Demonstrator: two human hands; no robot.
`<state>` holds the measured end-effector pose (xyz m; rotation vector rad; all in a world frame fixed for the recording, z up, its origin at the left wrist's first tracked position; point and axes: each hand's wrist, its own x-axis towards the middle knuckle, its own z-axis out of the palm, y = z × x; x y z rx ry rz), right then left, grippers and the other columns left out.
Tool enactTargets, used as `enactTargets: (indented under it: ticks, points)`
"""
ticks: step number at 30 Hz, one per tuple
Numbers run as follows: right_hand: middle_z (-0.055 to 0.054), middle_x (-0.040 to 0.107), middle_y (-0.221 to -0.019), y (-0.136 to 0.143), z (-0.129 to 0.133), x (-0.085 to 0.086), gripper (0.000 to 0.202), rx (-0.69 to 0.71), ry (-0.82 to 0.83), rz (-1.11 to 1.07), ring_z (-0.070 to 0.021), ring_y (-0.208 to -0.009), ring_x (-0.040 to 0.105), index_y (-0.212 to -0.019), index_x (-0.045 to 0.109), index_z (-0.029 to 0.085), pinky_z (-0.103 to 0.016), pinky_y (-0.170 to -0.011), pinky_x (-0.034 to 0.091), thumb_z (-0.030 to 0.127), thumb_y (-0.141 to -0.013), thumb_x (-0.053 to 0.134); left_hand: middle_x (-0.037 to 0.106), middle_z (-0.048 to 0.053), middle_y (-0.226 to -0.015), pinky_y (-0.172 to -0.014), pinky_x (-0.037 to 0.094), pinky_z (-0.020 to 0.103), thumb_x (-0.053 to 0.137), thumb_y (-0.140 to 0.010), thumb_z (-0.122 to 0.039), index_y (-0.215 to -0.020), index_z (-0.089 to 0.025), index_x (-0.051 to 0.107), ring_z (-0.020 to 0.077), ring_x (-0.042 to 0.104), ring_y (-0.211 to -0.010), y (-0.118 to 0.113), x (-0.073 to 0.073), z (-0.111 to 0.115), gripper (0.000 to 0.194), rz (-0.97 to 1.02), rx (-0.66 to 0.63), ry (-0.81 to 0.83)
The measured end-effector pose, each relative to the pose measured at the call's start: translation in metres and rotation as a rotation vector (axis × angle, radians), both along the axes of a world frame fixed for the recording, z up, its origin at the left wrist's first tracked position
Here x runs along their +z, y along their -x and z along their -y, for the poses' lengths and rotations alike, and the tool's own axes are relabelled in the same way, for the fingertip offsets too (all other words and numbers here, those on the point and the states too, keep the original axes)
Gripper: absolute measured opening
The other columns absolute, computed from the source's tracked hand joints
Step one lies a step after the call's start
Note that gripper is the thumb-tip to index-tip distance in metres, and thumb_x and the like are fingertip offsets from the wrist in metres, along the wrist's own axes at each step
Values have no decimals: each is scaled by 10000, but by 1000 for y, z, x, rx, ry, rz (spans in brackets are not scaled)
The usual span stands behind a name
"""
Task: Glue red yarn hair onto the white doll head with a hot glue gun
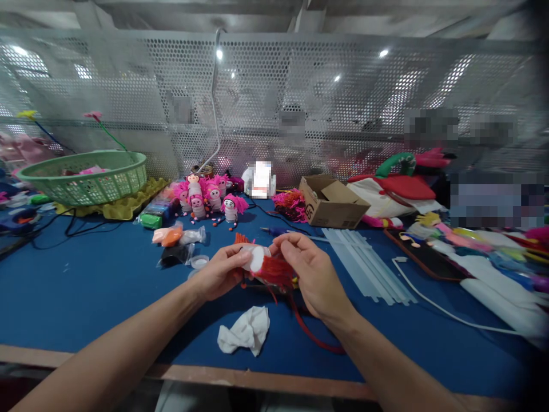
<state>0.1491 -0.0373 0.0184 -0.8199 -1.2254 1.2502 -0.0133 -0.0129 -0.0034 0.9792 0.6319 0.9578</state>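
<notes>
My left hand (225, 270) is closed around a small doll-like piece with a round white end (257, 259) and red-orange yarn (277, 272) hanging from it. My right hand (317, 274) has its fingers curled in against the right side of the yarn, thumb near the index finger; its fingertips are partly hidden. Just beyond lies a blue-handled tool (274, 231). A crumpled white tissue (245, 331) rests on the table in front of my hands. Beside my left hand sits a small clear lid (199, 262). A red cord (311, 335) curves below my right wrist.
Finished-looking pink-haired dolls (214, 196) stand at the back, near a green basket (86, 180). To the right are a cardboard box (332, 206), translucent glue sticks (364, 266), a dark tray (422, 260) and a white cable (446, 316). Clay packets (174, 236) lie left.
</notes>
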Motion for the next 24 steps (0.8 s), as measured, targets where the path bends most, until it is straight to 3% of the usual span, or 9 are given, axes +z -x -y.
enactTargets:
  ticks: [9,16,20,24]
  points:
    - [38,569,-704,5,5,-2,187,88,-3,25,-86,-635,549,-805,526,204,-205,-596,447,305,-701,644,622,55,-745,-568,388,196,746,-548,-288,-853,-89,668,102,531,-625,-4,3,1,372,49,43,-1]
    - [43,561,-696,6,2,-5,228,109,44,-69,-86,-620,555,-821,518,207,-212,-593,463,308,-679,666,628,58,-749,-598,398,205,734,-573,-280,-863,-94,663,106,542,-636,-4,2,1,352,61,40,-18]
    - [32,600,-720,6,2,-4,249,144,81,-143,-104,-634,585,-876,519,219,-238,-611,477,363,-709,634,604,36,-686,-529,382,191,716,-596,-297,-854,-101,657,85,513,-570,-4,0,-1,330,66,44,0]
    - [12,623,-723,5,1,-4,217,147,101,-98,-119,-651,586,-841,563,198,-264,-645,468,377,-729,613,608,48,-717,-560,404,206,703,-611,-314,-849,-101,643,104,531,-620,-3,-1,-3,325,84,87,36]
